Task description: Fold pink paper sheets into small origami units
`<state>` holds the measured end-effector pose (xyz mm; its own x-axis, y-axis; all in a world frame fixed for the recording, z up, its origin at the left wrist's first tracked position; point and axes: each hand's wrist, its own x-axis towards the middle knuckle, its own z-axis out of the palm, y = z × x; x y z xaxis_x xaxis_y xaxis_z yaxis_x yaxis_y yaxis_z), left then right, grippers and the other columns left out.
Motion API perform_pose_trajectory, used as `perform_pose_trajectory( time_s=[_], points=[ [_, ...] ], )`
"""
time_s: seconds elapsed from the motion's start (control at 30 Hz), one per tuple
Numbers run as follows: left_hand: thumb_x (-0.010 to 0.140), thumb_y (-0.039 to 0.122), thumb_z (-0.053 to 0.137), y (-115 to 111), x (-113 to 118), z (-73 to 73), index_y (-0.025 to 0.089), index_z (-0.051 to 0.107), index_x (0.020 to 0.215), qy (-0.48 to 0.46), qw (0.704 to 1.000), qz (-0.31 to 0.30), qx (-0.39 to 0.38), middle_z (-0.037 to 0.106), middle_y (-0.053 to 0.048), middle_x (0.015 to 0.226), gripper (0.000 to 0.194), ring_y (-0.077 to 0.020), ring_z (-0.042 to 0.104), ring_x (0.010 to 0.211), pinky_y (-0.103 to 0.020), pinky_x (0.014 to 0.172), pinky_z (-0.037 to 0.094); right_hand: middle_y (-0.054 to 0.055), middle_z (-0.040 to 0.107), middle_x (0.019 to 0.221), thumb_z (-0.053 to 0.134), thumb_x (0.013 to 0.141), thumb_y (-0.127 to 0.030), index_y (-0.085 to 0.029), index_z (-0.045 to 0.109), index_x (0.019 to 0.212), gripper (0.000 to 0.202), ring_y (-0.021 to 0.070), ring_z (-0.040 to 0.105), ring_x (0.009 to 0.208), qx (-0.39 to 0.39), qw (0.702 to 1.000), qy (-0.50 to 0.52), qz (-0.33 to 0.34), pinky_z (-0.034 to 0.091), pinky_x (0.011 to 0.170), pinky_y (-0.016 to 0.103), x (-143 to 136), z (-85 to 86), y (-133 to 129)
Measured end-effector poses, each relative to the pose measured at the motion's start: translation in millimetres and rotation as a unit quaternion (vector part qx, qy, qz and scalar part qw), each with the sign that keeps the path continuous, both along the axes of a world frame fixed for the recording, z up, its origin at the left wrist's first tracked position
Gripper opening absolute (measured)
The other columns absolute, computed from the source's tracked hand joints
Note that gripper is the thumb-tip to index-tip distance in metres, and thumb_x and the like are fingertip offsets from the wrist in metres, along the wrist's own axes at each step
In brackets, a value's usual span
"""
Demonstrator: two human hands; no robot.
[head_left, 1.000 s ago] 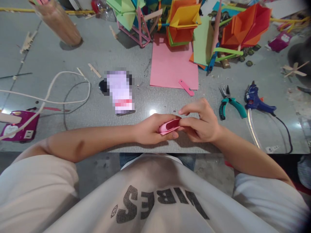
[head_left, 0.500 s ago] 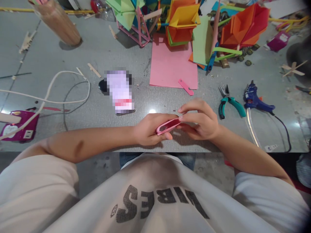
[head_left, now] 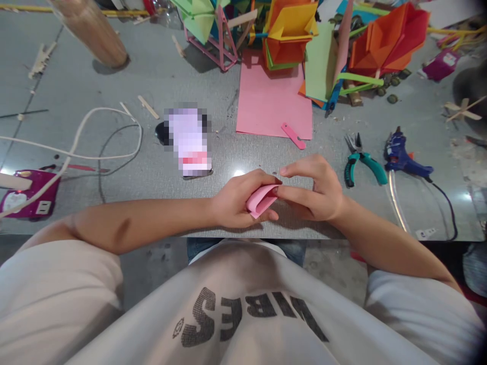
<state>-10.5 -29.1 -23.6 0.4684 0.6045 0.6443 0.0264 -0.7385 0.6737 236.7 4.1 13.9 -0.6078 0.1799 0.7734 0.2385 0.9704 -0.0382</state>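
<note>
A folded piece of pink paper [head_left: 262,201] is gripped between the fingers and thumb of my left hand [head_left: 236,202], near the table's front edge. Its folds form an open pocket facing my right hand [head_left: 317,192]. That hand touches the paper's right end with a fingertip, its index finger raised and apart from the others. Beyond my hands, a stack of pink sheets [head_left: 266,101] lies on the table with a small pink cutter [head_left: 293,136] on its lower edge.
A phone [head_left: 188,137] lies left of the sheets. Green-handled pliers [head_left: 367,163] and a blue glue gun [head_left: 405,157] lie at right. Folded paper models [head_left: 289,23] stand at the back. A white cable [head_left: 79,132] loops near a purple power socket [head_left: 36,195].
The pink paper has tilted in my left hand, so more of its outer face shows. The fingers of my right hand have shifted slightly, one now at the paper's opening.
</note>
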Motion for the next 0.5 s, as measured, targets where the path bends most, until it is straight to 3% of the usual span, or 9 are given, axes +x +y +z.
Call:
perform_pose_trajectory(
  time_s=[0.27,0.5],
  points=[
    [0.105,0.053,0.077,-3.5,-0.3,5.3,0.023,0.060,0.140,0.077,0.993,0.081,0.045,0.079,-0.010,0.115,0.049,-0.0226,0.076,0.091,-0.035,0.078,0.057,0.002,0.082,0.119,0.065,0.111,-0.019,-0.028,0.073,0.123,0.017,0.0199,0.078,0.103,-0.017,0.998,-0.002,-0.058,0.061,0.089,0.040,-3.6,1.5,-8.8],
    [0.099,0.041,0.075,-4.4,-2.4,5.8,0.024,0.057,0.147,0.111,0.991,0.076,0.006,0.077,-0.012,0.125,0.053,-0.0260,0.077,0.102,-0.039,0.086,0.059,0.001,0.083,0.125,0.076,0.104,-0.013,-0.030,0.074,0.122,0.025,0.0205,0.078,0.100,-0.012,0.998,0.001,-0.057,0.060,0.085,0.040,-1.1,3.0,-5.0]
  ],
)
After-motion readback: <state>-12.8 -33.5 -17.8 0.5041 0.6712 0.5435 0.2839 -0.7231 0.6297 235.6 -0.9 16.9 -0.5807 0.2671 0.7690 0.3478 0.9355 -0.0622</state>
